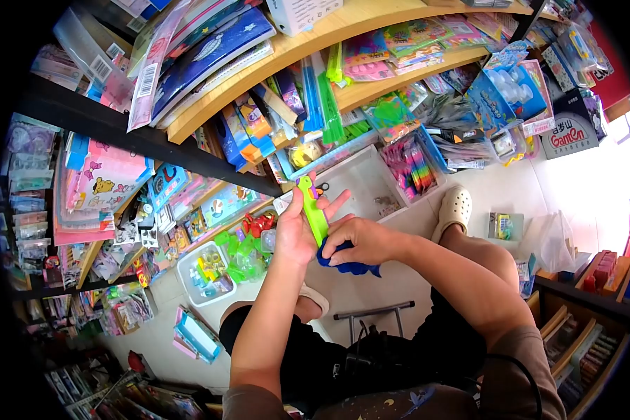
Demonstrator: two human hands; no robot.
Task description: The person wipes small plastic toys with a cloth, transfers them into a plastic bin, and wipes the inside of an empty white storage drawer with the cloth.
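Observation:
In the middle of the head view, my left hand (297, 227) holds a long lime-green item (313, 210) with purple edges, its thumb against one side and some fingers stretched out. My right hand (360, 243) is closed on a dark blue cloth (350, 267) at the lower end of the green item. The cloth touches that end, and part of it is hidden under my right fingers.
A white bin (362, 183) stands beyond my hands, beside a box of colourful packets (411, 166). Wooden shelves (259, 59) of goods run across the top. A white tub (206, 274) sits left on the floor, and a metal stool (374, 313) is below.

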